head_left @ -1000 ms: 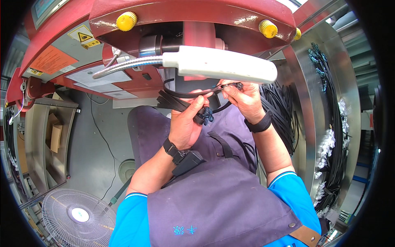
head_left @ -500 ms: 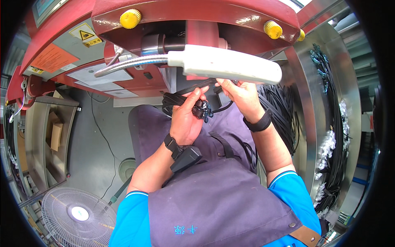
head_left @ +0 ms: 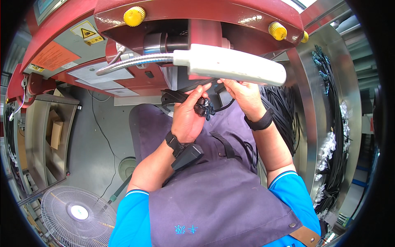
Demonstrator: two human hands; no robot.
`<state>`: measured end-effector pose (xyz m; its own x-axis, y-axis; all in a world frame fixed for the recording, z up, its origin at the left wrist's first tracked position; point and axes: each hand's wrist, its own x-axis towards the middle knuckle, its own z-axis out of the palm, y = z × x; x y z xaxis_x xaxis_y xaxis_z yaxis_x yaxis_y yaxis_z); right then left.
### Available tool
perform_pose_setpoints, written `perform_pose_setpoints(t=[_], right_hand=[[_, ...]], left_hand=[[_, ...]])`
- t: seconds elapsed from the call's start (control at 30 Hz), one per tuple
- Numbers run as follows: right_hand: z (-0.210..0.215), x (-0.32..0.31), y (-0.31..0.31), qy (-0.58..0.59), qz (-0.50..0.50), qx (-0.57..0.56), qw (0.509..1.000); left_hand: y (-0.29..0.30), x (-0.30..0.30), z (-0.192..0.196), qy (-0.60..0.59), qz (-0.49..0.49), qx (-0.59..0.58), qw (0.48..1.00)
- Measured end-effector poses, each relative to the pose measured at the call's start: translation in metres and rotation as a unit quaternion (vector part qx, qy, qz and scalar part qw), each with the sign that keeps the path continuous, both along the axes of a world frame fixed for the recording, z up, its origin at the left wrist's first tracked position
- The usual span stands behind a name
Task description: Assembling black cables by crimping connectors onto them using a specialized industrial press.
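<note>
My left hand [head_left: 189, 115] is closed around a looped black strap [head_left: 175, 96]. A dark fitting partly wrapped in shiny clear film [head_left: 204, 108] shows at its fingers. My right hand [head_left: 246, 96] pinches a length of the same kind of strap, which runs between both hands just under a white lamp head [head_left: 236, 65]. That lamp hides the tips of the right fingers in part. Right behind the lamp is a red machine [head_left: 197, 12], with a reddish blurred band [head_left: 204, 31] down its middle.
A flexible metal arm [head_left: 135, 62] carries the lamp. More black straps [head_left: 279, 107] hang beside my right arm, and others lie in a metal trough [head_left: 354, 123] farther right. At lower left stands a fan [head_left: 61, 218], near a metal rack [head_left: 39, 136] and a floor cable [head_left: 101, 136].
Both hands keep their hold on the strap. The machine and lamp sit slightly farther right in the picture. The wrapped fitting by my left fingers has shifted a little.
</note>
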<state>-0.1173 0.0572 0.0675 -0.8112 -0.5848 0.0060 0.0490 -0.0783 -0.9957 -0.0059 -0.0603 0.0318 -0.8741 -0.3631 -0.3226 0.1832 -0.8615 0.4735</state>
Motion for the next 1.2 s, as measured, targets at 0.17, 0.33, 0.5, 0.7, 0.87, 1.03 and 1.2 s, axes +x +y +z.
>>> perform_pose_setpoints(t=[0.17, 0.33, 0.5, 0.7, 0.87, 1.03, 1.2], right_hand=[[-0.001, -0.002, 0.01, 0.002, -0.017, 0.04, 0.999], [-0.006, -0.005, 0.019, -0.009, 0.024, -0.075, 0.997], [-0.002, -0.002, 0.024, 0.048, 0.033, -0.076, 0.995], [0.015, 0.013, 0.017, 0.111, 0.003, -0.039, 0.993], [0.01, 0.019, 0.007, 0.009, -0.024, -0.026, 0.999], [0.004, 0.019, 0.004, -0.087, -0.098, 0.011, 0.991], [-0.012, 0.019, 0.0, -0.135, -0.091, -0.088, 0.983]], left_hand=[[0.006, -0.003, 0.006, 0.011, -0.004, 0.005, 1.0], [0.013, 0.001, 0.014, 0.032, -0.016, -0.005, 0.999], [0.015, 0.005, 0.019, 0.023, -0.015, 0.019, 0.999], [0.008, 0.003, 0.009, -0.056, -0.045, 0.008, 0.997], [0.016, 0.005, -0.003, -0.108, -0.136, 0.057, 0.983], [0.025, 0.007, -0.007, -0.141, -0.166, 0.067, 0.974], [0.026, 0.007, -0.014, -0.129, -0.189, 0.077, 0.97]])
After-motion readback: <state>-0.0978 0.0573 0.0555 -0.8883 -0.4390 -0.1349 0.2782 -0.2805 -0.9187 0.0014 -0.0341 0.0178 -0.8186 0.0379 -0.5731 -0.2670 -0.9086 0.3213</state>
